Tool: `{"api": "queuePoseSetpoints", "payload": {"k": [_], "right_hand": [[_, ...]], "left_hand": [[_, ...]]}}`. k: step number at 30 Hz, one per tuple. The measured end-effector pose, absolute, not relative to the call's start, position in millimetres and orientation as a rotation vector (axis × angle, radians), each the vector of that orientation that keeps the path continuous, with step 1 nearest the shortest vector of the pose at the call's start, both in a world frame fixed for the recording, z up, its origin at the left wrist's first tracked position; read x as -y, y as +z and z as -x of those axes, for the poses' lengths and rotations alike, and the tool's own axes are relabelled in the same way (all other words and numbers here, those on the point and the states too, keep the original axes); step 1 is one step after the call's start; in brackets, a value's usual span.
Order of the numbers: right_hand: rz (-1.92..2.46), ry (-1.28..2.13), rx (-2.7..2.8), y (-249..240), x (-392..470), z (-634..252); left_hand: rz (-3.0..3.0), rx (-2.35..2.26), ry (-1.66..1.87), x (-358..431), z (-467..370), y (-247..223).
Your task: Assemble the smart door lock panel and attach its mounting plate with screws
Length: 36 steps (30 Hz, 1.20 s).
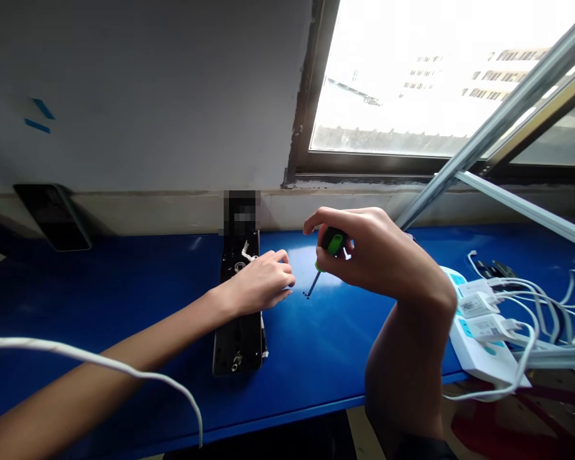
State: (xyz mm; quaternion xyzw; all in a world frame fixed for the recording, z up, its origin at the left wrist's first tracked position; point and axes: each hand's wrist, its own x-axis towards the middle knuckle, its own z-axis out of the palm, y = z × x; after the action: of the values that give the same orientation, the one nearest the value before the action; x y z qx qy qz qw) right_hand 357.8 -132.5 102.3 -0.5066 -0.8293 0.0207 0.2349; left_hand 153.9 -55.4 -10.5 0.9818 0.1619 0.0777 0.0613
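Fingers (333, 223) around screwdriver (334, 244) — tip down

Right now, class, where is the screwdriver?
In the head view, the screwdriver is held in the right hand, its tip on the blue table just right of the left hand.

I count one screwdriver (326, 255), one black panel (238, 319) and one phone (52, 216) on my bench. One power strip (483, 354) carries three white chargers (476, 305). Two metal rails (498, 121) cross at the window.
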Motion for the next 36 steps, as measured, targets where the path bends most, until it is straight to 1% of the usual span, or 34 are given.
{"api": "queuePoseSetpoints", "payload": {"k": [6,9,15,22,31,36], "right_hand": [[1.489,0.085,2.243,100,126,-373],[1.518,0.090,2.244,100,126,-376],[1.651,0.209,2.236,99,125,-378],[1.633,0.197,2.248,99,127,-378],[1.539,0.209,2.296,99,124,-371],[1.514,0.208,2.329,99,122,-366]], "left_hand": [[-2.813,-0.482,0.048,51,-190,-12],[-2.830,-0.482,-0.058,48,-202,-13],[-2.914,-0.553,-0.180,38,-211,-21],[-2.961,-0.583,-0.216,38,-216,-27],[-2.990,-0.633,-0.215,42,-195,-16],[-2.974,-0.661,-0.261,42,-192,-20]]}}
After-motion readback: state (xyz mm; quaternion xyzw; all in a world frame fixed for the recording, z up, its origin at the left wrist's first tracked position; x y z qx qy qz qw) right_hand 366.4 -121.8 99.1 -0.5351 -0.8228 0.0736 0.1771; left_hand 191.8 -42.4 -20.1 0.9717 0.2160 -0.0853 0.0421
